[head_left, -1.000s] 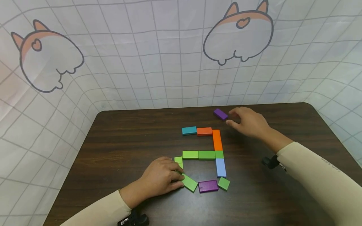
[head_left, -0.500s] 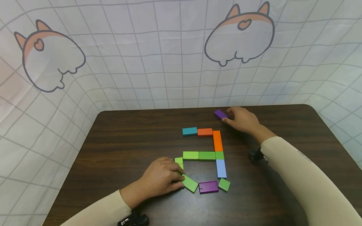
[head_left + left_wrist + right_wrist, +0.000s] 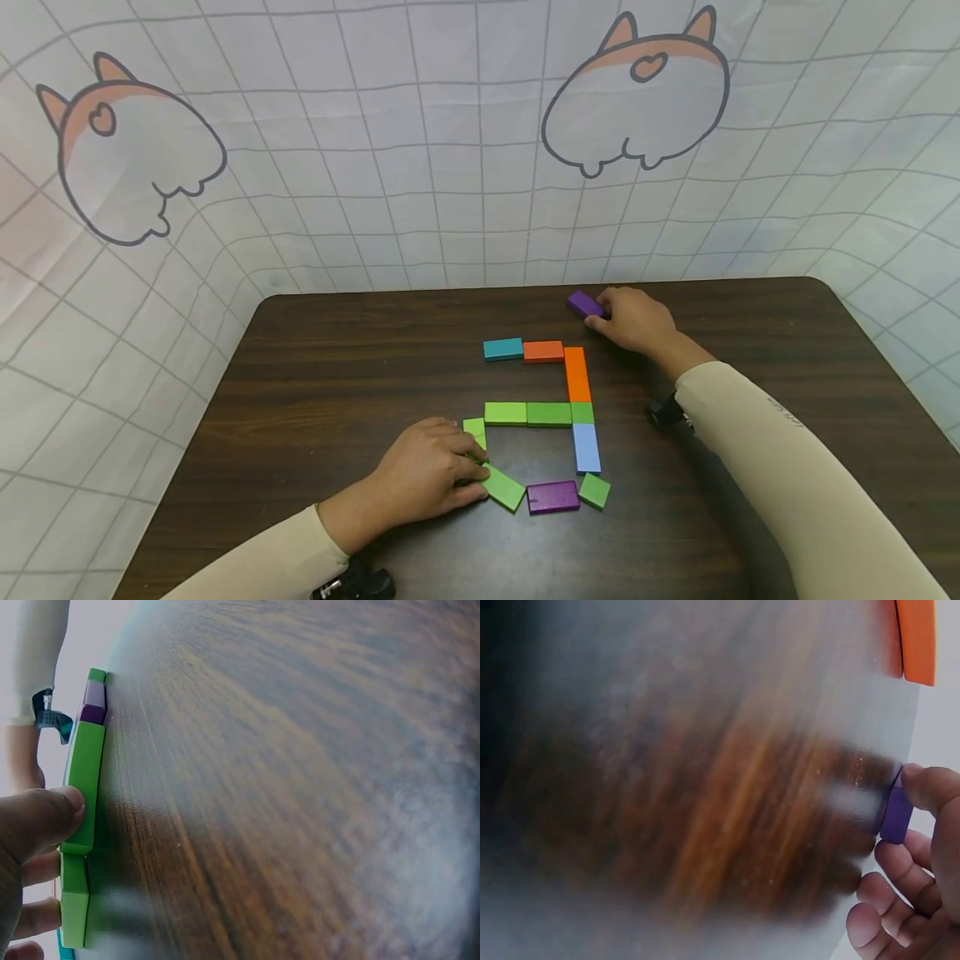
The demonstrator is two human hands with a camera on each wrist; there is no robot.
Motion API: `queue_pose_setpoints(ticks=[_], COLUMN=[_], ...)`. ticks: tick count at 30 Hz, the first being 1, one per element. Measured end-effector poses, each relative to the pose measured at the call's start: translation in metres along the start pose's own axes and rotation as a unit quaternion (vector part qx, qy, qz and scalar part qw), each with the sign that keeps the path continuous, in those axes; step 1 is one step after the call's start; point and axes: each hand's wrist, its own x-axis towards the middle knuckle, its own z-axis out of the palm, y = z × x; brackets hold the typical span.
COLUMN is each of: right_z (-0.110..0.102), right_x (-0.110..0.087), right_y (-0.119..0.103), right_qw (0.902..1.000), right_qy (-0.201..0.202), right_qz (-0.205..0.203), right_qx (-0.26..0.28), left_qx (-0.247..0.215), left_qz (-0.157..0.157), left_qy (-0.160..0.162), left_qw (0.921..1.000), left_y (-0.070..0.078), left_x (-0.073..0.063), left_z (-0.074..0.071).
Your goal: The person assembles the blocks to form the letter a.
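Flat coloured blocks lie end to end on the dark wooden table in a shape. At its lower left, my left hand holds a green block: the thumb lies against its side, the fingers at its other side, over the joint with a light green block. Near the far edge, my right hand pinches a purple block between thumb and fingers. In the right wrist view, that purple block still touches or nearly touches the table; I cannot tell which.
Teal, red-orange and orange blocks form the top. Green blocks run across the middle. A light blue block, a small green one and a darker purple block follow below. A white gridded cloth surrounds the table.
My right hand has moved left to the purple block and taken hold of it. The left hand has stayed in place, and the laid blocks have not moved.
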Motion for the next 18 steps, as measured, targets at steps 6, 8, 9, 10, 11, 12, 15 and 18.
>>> queue_pose_setpoints(ticks=[6, 8, 9, 10, 11, 12, 15, 18], right_z=[-0.004, -0.006, -0.007, -0.008, -0.009, -0.01, -0.012, -0.015], right_x=[-0.006, -0.009, -0.011, -0.014, -0.016, -0.019, -0.028, -0.04], right_y=[0.002, 0.003, 0.003, 0.003, 0.004, 0.004, 0.005, 0.005], right_qw=[0.9998, 0.9998, 0.9997, 0.9998, 0.9998, 0.9998, 0.9996, 0.999], right_qy=[-0.009, -0.008, -0.007, -0.004, 0.0, 0.005, 0.018, 0.026], right_qz=[0.015, 0.018, 0.019, 0.018, 0.016, 0.013, -0.001, -0.022], right_qx=[0.005, 0.01, 0.012, 0.013, 0.014, 0.015, 0.02, 0.029], left_qx=[0.0, 0.002, 0.002, 0.002, 0.002, 0.002, 0.003, 0.007], left_qz=[0.0, 0.001, 0.001, 0.001, 0.001, 0.001, 0.002, 0.003], left_qy=[-0.003, -0.003, -0.003, -0.003, -0.003, -0.003, -0.001, 0.001], left_qw=[1.0, 1.0, 1.0, 1.0, 1.0, 1.0, 1.0, 1.0], left_y=[0.0, 0.0, 0.0, 0.0, 0.0, 0.0, 0.0, 0.0], left_x=[0.0, 0.0, 0.0, 0.0, 0.0, 0.0, 0.0, 0.0], left_z=[0.0, 0.0, 0.0, 0.0, 0.0, 0.0, 0.0, 0.0])
